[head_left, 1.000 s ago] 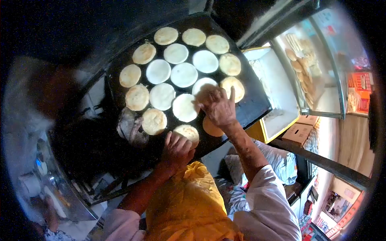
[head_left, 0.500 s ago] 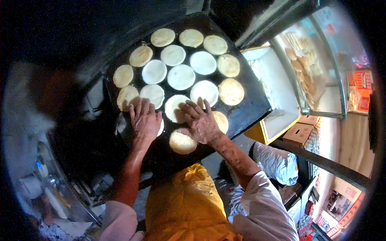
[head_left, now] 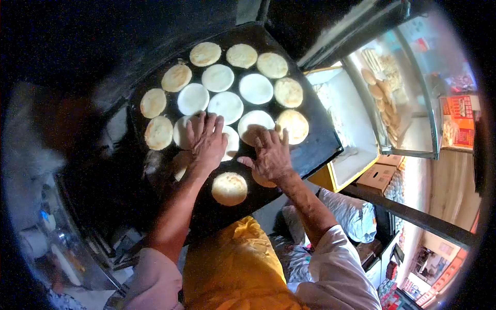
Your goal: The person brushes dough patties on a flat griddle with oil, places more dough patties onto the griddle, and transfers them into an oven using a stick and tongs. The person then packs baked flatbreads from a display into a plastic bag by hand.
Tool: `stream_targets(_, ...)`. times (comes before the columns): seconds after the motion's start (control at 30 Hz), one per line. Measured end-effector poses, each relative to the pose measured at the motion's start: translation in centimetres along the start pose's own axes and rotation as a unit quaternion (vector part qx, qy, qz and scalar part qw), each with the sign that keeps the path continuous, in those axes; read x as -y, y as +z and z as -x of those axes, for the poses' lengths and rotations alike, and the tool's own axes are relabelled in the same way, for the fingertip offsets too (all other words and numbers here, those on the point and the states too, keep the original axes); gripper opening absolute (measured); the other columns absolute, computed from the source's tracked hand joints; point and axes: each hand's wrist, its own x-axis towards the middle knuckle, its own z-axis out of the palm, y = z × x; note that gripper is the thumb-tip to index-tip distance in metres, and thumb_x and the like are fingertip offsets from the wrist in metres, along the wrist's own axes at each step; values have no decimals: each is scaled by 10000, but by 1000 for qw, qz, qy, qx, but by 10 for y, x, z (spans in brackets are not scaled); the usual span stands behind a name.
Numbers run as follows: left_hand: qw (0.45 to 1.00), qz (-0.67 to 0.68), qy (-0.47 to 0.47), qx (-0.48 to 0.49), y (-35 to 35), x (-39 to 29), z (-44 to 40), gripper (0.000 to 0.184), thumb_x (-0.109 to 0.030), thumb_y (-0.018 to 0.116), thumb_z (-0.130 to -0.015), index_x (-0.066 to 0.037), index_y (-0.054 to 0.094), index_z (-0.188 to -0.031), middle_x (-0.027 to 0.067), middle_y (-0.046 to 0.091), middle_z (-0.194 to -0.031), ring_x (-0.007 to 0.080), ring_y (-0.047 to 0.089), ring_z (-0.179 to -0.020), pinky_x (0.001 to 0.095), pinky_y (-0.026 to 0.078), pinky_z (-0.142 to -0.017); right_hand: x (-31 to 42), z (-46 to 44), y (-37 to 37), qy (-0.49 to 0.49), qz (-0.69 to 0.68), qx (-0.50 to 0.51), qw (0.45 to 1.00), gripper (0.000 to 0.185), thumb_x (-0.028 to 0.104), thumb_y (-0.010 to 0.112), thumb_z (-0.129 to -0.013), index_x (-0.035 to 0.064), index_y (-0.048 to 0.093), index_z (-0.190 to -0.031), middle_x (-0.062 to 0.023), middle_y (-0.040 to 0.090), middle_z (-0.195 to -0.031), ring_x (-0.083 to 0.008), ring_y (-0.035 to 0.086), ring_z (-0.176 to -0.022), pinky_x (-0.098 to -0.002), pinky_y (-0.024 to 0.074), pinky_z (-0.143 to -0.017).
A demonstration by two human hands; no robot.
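Round flatbreads lie spread over a dark griddle (head_left: 315,150). Pale white ones, such as the white flatbread (head_left: 226,107), fill the middle, and browned ones, such as the browned flatbread (head_left: 229,189), ring the edge. My left hand (head_left: 207,142) rests with fingers spread over two pale flatbreads at the left of the middle, partly hiding them. My right hand (head_left: 271,156) has its fingers apart at the lower edge of another pale flatbread (head_left: 256,127), and covers part of a browned one below. Neither hand holds anything.
Right of the griddle stands a white bin with a yellow rim (head_left: 356,173). Beyond it is a glass case (head_left: 413,134) with breads inside. Cardboard boxes (head_left: 376,177) and a wrapped sack (head_left: 351,214) sit lower right. A metal counter with utensils (head_left: 67,263) is at lower left.
My left hand left the near browned flatbread and moved up onto the pale ones. My right hand shifted down, left, then back right. The near browned flatbread now lies lower and further left.
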Motion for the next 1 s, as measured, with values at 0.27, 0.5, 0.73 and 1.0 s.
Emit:
stream_targets(0.27,993,31,-84,-77,5,72,34,622,-353,566,-905,-138,335,-1441,93,283,-1512,302,180,-1425,560,64,-1140,-50,34,16,135,-53,-103,984,705,594,527,-857,125,426,-1373,-161,420,-1381,-342,364,-1308,-630,200,-1060)
stream_targets(0.5,996,79,-22,-37,-1,88,46,657,-360,577,-891,-108,323,-1442,124,337,-1483,332,189,-1418,582,83,-1121,-27,56,7,100,-86,-105,986,676,570,553,-851,129,463,-1355,-172,489,-1309,-341,421,-1250,-617,194,-1072)
stream_targets(0.73,999,31,16,-5,-7,95,128,727,-338,671,-821,-110,347,-1430,126,267,-1514,352,189,-1412,616,93,-1109,26,96,23,72,-91,-50,992,679,565,560,-846,127,456,-1355,-119,449,-1383,-318,379,-1314,-656,175,-1061)
stream_targets(1.0,957,55,277,67,49,25,170,848,-584,628,-765,-123,378,-1431,15,283,-1524,261,168,-1426,624,82,-1109,85,166,28,166,-147,-73,972,669,508,562,-875,121,405,-1397,-193,412,-1384,-375,377,-1286,-577,224,-1072)
